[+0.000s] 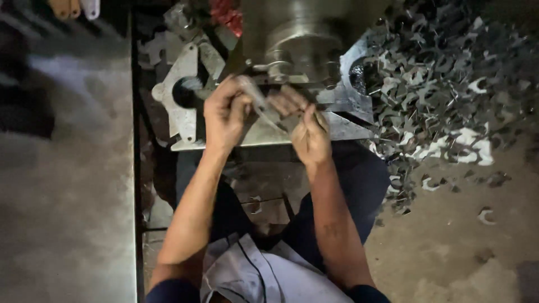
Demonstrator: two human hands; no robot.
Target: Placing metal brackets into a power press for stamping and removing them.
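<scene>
My left hand (pixel 223 115) grips the near end of a thin grey metal strip (pixel 264 106) that runs slanting between both hands. My right hand (pixel 307 130) pinches the strip's other end, fingers closed around it. Both hands sit just in front of a large steel press machine (pixel 297 39), over its flat metal bed plate (pixel 342 128). The part of the strip inside my palms is hidden.
A big heap of small curved metal offcuts (pixel 438 90) covers the floor to the right, with strays (pixel 486 215) further out. A pale metal bracket with a round hole (pixel 182 90) stands left of the machine. A dark frame edge (pixel 135 168) runs down the left. My knees are below.
</scene>
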